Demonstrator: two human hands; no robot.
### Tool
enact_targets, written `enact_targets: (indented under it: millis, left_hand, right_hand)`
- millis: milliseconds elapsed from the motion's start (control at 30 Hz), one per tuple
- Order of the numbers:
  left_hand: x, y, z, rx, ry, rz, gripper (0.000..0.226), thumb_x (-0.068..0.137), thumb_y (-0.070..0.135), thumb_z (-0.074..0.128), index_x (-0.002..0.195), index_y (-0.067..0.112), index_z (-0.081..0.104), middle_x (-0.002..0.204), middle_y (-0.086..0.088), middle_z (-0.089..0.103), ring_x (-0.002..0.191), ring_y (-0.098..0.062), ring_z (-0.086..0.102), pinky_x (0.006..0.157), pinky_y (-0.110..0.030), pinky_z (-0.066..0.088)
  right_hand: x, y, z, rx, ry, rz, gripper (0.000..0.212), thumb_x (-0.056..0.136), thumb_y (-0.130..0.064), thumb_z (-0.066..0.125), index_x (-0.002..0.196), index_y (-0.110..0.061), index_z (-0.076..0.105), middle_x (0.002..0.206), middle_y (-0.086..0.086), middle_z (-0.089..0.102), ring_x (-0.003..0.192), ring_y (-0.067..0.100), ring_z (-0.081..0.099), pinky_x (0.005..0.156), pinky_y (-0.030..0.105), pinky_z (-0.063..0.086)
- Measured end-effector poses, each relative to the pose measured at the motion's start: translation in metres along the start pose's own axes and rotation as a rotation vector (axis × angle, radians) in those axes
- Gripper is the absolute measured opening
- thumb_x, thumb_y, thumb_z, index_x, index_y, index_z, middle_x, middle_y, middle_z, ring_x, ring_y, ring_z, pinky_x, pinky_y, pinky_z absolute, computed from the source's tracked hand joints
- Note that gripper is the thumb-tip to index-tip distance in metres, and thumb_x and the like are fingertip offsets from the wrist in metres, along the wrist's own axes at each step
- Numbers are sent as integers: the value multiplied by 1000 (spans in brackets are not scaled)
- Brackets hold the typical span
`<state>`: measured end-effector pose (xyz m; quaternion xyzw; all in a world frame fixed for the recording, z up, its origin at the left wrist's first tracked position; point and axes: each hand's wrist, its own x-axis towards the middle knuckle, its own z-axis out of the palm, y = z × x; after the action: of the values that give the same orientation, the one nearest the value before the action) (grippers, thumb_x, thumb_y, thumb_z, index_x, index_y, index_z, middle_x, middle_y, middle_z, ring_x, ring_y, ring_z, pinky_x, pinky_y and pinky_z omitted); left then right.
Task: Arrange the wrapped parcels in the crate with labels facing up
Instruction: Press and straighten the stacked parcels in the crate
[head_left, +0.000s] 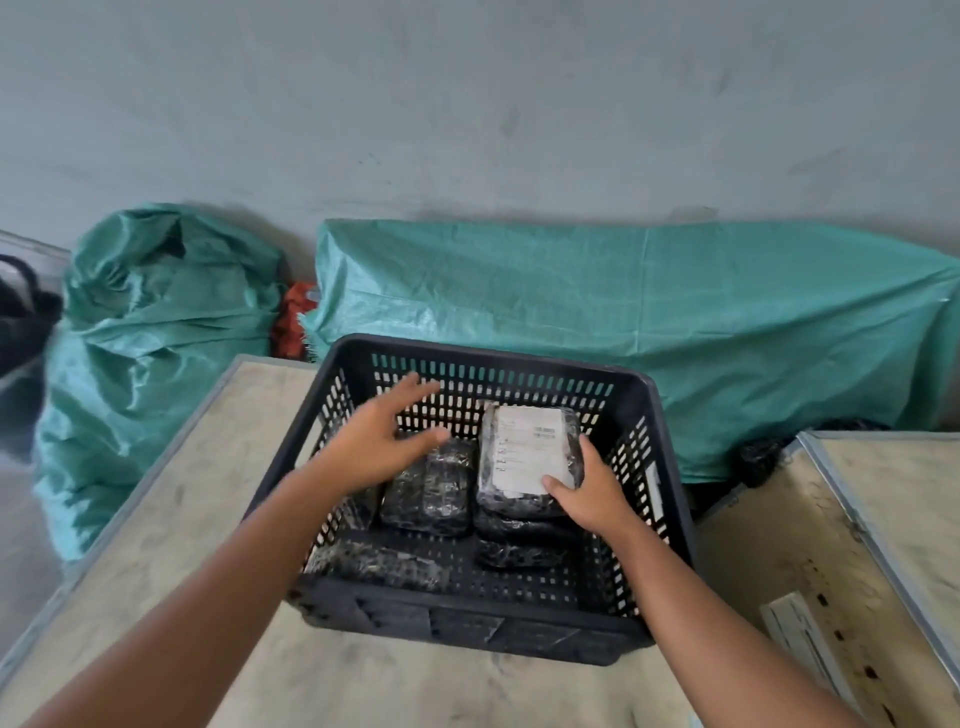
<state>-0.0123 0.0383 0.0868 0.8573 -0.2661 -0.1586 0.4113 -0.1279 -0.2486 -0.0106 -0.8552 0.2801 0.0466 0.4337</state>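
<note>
A black slotted plastic crate (670, 467) stands on a pale wooden table. Inside it lie several black parcels wrapped in clear film. At the back right, the top parcel (524, 452) of a small stack shows a white label facing up; my right hand (592, 493) grips its near right corner. Two more parcels (519, 540) lie under it. Left of the stack is a parcel (431, 493) with no label showing, and another (374, 564) lies along the near left wall. My left hand (384, 436) hovers open above the crate's left half, blurred, holding nothing.
The table (171, 493) has a metal-trimmed edge on the left. A second wooden surface (779, 545) with a metal rim sits to the right. Green woven sacks (156, 332) and a green tarp-covered heap (623, 312) lie behind against a grey wall.
</note>
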Motion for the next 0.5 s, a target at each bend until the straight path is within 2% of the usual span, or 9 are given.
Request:
enact_targets:
  millis: [67,133,200,233,300,333,400,500]
  left_hand:
    - [-14,-17,-28,57,132,-23,69,83,57,71,146,43,48,168,3,22,152,-23,24,121,-51,29]
    - [-26,-40,-50,179,206,-83,68,81,64,68,143,43,52,168,-5,22,155,-32,15,121,-60,23]
    - [-38,-60,-64,280,179,-202,68,82,63,68,145,44,50,168,-18,17,154,-44,8,122,-62,18]
    - [-45,-67,-67,307,147,-258,67,84,59,69,146,44,49,166,-23,16,154,-45,9,122,-59,18]
    - [-56,-78,-68,269,113,-308,67,87,51,72,148,46,45,163,-24,26,153,-36,24,122,-48,26]
    - [-60,-83,-65,186,121,-302,65,88,44,74,146,49,44,159,-18,39,148,-29,37,119,-44,31]
    - [-61,-90,-58,-46,189,-276,59,91,26,74,136,56,49,139,-2,64,125,-14,60,115,-41,41]
    - [-59,-100,-53,-238,253,-269,60,93,7,70,129,53,57,116,9,72,103,8,65,109,-34,47]
  right_hand:
    - [-1,-12,2,-75,100,-85,95,87,-46,73,162,-21,20,158,8,38,147,31,35,120,46,32]
    - [-2,-31,6,-156,171,-237,86,88,-45,71,159,-20,28,158,7,39,148,31,34,120,50,31]
    - [-5,-59,15,-193,184,-356,79,91,-38,72,157,-18,32,159,7,37,148,28,32,121,48,28]
    - [-7,-72,22,-173,163,-387,78,92,-37,73,156,-19,33,160,6,37,148,26,32,121,45,28]
    - [-9,-92,41,-115,75,-421,79,91,-36,74,156,-23,33,160,3,35,148,22,31,120,39,26]
    - [-9,-99,52,-119,27,-443,79,91,-36,75,157,-24,33,161,2,35,148,21,31,119,38,25]
    - [-3,-108,78,-171,-53,-481,81,89,-37,78,157,-25,35,160,4,36,148,23,31,121,41,25]
    - [12,-108,114,-307,-195,-437,85,85,-38,80,157,-34,34,160,10,34,149,28,31,122,40,17]
